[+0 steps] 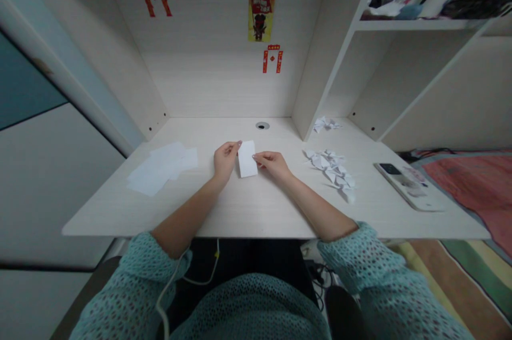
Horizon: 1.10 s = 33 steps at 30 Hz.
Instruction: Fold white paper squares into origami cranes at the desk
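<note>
A small white rectangle of paper (247, 160), which looks folded, is held upright lengthwise over the middle of the desk. My left hand (226, 159) pinches its upper left edge between thumb and fingers. At its right edge, about halfway up, my right hand (274, 163) closes thumb and fingertips on the paper. Left of my hands, several loose white paper sheets (162, 167) lie overlapping on the desk. To the right, a heap of folded white paper pieces (331, 169) is spread out, with a smaller group of folded pieces (327, 124) behind it.
The white desk (256, 212) has a round cable hole (262, 126) at the back. A phone (408, 186) lies at the right. An upright divider (320, 84) stands behind the folded pieces. Below the front edge a white cable (168, 286) hangs by my left sleeve.
</note>
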Available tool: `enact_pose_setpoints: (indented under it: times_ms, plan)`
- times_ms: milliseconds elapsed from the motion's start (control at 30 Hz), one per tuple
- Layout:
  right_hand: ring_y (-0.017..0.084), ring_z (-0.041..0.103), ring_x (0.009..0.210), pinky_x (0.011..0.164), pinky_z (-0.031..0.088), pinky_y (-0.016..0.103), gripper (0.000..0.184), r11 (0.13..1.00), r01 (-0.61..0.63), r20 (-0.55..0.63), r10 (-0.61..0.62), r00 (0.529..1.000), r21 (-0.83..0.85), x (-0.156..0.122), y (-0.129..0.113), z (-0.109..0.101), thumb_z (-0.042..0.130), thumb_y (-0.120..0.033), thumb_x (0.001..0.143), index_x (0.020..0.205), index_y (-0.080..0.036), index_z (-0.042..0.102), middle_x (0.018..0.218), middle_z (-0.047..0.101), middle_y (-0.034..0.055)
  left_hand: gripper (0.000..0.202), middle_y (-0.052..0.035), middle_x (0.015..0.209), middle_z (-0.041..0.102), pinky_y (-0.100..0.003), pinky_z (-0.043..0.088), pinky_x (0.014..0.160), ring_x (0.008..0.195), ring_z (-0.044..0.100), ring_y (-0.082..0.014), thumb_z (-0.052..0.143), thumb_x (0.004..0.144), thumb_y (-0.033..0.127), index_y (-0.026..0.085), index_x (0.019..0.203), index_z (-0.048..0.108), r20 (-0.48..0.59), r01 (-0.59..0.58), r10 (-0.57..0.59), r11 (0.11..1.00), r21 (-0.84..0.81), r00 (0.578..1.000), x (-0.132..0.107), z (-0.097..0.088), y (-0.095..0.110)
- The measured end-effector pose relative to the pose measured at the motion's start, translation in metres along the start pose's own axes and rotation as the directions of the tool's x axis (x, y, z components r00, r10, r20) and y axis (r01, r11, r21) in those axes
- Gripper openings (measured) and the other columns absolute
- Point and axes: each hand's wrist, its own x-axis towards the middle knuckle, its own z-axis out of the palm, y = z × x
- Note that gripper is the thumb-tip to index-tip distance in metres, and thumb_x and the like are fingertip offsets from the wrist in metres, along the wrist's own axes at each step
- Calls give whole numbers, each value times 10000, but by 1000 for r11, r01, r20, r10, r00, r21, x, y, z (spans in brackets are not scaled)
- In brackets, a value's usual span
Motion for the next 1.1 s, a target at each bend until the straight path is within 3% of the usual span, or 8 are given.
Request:
enact_pose_setpoints:
  times_ms: [100, 200, 400, 500, 667, 767, 900, 1100]
  plan:
    - [109, 487, 521, 522, 351, 244, 355, 998, 12, -18, -13, 1000, -57, 1, 4, 1, 683, -486, 612, 714, -146, 708, 598, 643, 23, 221, -39, 748, 657, -245, 451, 643, 704, 601, -141, 631, 744, 375, 161, 798, 651, -11, -9, 8, 1000, -21, 1000, 3, -1, -3]
    - [127, 521, 548, 530, 374, 247, 370, 997, 29, -151, -39, 988, -67, 1, 1, -1, 662, -491, 634, 726, -136, 702, 631, 661, 43, 274, -52, 804, 663, -273, 472, 721, 755, 618, -150, 672, 712, 323, 161, 929, 634, 18, -32, 32, 999, -34, 999, 4, -2, -7]
    - [163, 576, 624, 603, 430, 270, 370, 972, 105, -349, -176, 920, -212, -1, -8, -6, 646, -491, 656, 749, -138, 707, 729, 698, 81, 364, -86, 952, 670, -300, 475, 788, 822, 628, -164, 700, 689, 301, 171, 1022, 629, 170, -45, 38, 998, 40, 985, -2, 3, -11]
    - [160, 573, 625, 636, 436, 276, 343, 957, 141, -282, -212, 935, -253, -4, -10, -3, 662, -487, 649, 710, -152, 702, 719, 695, 71, 412, -94, 1026, 664, -301, 473, 798, 880, 629, -188, 719, 670, 323, 179, 1048, 634, 291, 5, -6, 1000, 4, 957, -7, 7, -8]
    - [155, 546, 612, 593, 414, 275, 336, 980, 153, -112, -167, 980, -126, -6, -11, 2, 672, -501, 633, 657, -166, 680, 681, 666, 48, 340, -93, 935, 682, -291, 458, 811, 876, 629, -200, 708, 675, 381, 141, 912, 670, 498, 148, -63, 980, -132, 865, -12, 12, 0]
    - [138, 517, 591, 570, 399, 263, 354, 984, 152, -116, -163, 980, -98, -5, -12, 1, 648, -520, 654, 658, -166, 661, 656, 636, 35, 332, -75, 850, 685, -274, 463, 741, 789, 623, -181, 721, 654, 385, 130, 860, 671, 466, 182, -99, 974, -137, 879, -10, 12, -1]
    - [123, 488, 570, 548, 384, 247, 367, 982, 154, -204, -174, 963, -110, 2, -11, -9, 620, -528, 682, 701, -161, 640, 634, 596, 20, 306, -47, 723, 668, -259, 449, 616, 658, 592, -160, 691, 678, 414, 122, 765, 669, 285, 210, -171, 971, -111, 943, -2, 6, -9]
    - [111, 432, 509, 498, 323, 242, 404, 977, 94, -312, -151, 938, -190, 15, 2, -25, 609, -549, 671, 708, -147, 636, 551, 538, -5, 268, -43, 624, 636, -284, 465, 596, 670, 615, -198, 713, 663, 395, 133, 693, 662, 250, 307, -266, 941, -144, 931, 6, -5, -14]
